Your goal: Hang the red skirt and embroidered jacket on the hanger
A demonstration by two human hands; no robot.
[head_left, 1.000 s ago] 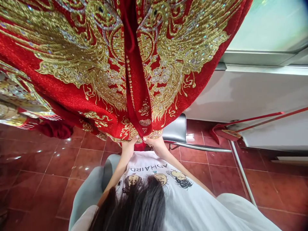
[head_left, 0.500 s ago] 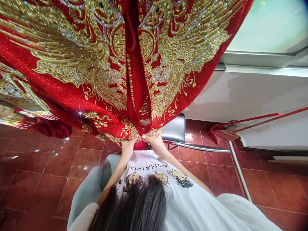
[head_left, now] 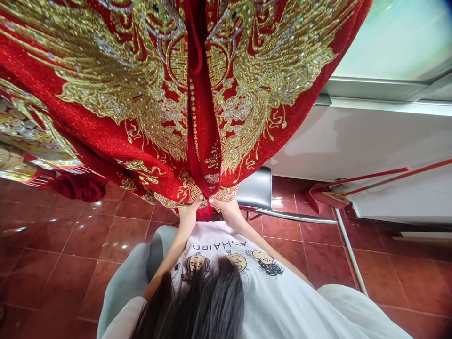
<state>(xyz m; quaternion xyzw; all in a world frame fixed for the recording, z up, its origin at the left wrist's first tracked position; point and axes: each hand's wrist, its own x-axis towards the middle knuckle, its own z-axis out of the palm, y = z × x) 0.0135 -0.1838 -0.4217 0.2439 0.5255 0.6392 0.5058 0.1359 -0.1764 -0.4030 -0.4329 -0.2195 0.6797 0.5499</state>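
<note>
A red embroidered jacket (head_left: 268, 141) fills the upper part of the view, covered in gold thread, beads and sequins. Its two front edges run down the middle and come together at the patterned hem. My left hand (head_left: 189, 213) pinches the hem just left of this meeting point, thumb on top. Close beside it, my right hand (head_left: 226, 210) grips the hem on the other side, its thumb also on top. The thumb tips are a small gap apart. The fingers under the cloth are hidden. A strip of dark red trim (head_left: 196, 47) hangs along the opening.
Behind the jacket is a black-seated chair (head_left: 256, 188) with metal legs. A red dustpan (head_left: 314, 193) and a broom (head_left: 337, 197) lean by the white wall at right. More ornate cloth (head_left: 30, 134) hangs at left above the red tiled floor (head_left: 49, 245).
The upper part of the jacket has shifted slightly right in view, and its left side hangs a little differently. Both hands keep their hold on the hem.
</note>
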